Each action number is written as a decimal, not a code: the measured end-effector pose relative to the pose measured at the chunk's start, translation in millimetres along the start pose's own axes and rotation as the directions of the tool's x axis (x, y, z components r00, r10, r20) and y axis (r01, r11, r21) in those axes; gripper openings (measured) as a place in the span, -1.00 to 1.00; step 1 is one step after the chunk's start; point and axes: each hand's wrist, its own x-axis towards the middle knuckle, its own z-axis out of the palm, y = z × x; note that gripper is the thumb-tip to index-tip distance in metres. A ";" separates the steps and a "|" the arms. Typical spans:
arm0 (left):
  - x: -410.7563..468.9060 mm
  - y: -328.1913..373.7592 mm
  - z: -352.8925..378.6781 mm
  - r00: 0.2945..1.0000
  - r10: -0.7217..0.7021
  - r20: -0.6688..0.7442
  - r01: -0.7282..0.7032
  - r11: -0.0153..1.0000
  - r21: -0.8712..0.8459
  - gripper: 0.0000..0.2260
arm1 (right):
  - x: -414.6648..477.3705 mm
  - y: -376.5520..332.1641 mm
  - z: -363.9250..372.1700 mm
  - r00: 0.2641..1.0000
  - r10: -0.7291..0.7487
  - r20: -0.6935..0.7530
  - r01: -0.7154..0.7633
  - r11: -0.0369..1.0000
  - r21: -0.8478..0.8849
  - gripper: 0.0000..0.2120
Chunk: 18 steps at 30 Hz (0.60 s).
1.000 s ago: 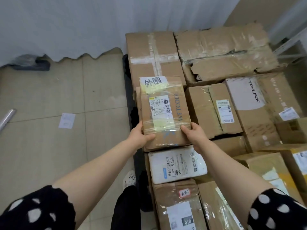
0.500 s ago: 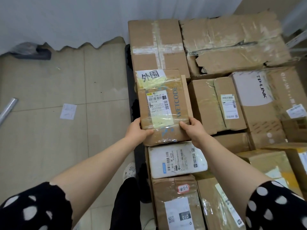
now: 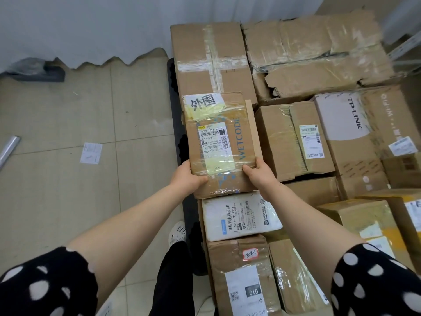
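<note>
A taped brown cardboard parcel [image 3: 218, 142] printed WETCODE, with a white shipping label and a handwritten white slip at its far end, sits on the left column of a stack of parcels. My left hand [image 3: 185, 177] grips its near left corner, thumb on top. My right hand [image 3: 258, 176] grips the near right corner, thumb on top too. A white padded mailer [image 3: 241, 216] lies just in front of the parcel, under my right wrist.
Many cardboard boxes fill the right side: a large cross-taped box [image 3: 211, 60] behind the parcel, a torn box [image 3: 316, 55], a TP-LINK box [image 3: 348, 128]. A tiled floor [image 3: 68, 179] lies left, with a paper slip [image 3: 91, 153] and a curtain hem behind. A shoe [image 3: 177, 232] shows below.
Both hands have pushed the parcel slightly farther away, up against the large cross-taped box; the grip on its near corners is unchanged.
</note>
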 end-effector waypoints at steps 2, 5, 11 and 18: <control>0.9 2.0 -1.1 1.000 -0.017 0.002 0.017 0.999 0.050 -0.48 | -1.6 -1.2 1.8 1.000 -0.002 -0.020 0.001 0.999 -0.044 -0.67; -0.6 10.8 -2.9 0.999 -0.041 -0.002 0.041 0.993 0.110 -0.19 | -8.5 -7.5 1.5 0.997 -0.021 -0.080 0.016 0.997 -0.073 -0.65; -19.4 47.0 -5.0 0.989 0.129 -0.066 -0.098 0.933 0.346 -0.08 | -44.6 -13.7 -22.7 0.984 0.018 -0.177 -0.019 1.000 -0.003 -0.40; -84.8 97.2 39.0 0.919 0.394 0.015 -0.312 0.704 0.638 -0.17 | -107.6 6.0 -82.2 0.950 -0.110 -0.292 0.078 0.990 -0.118 -0.38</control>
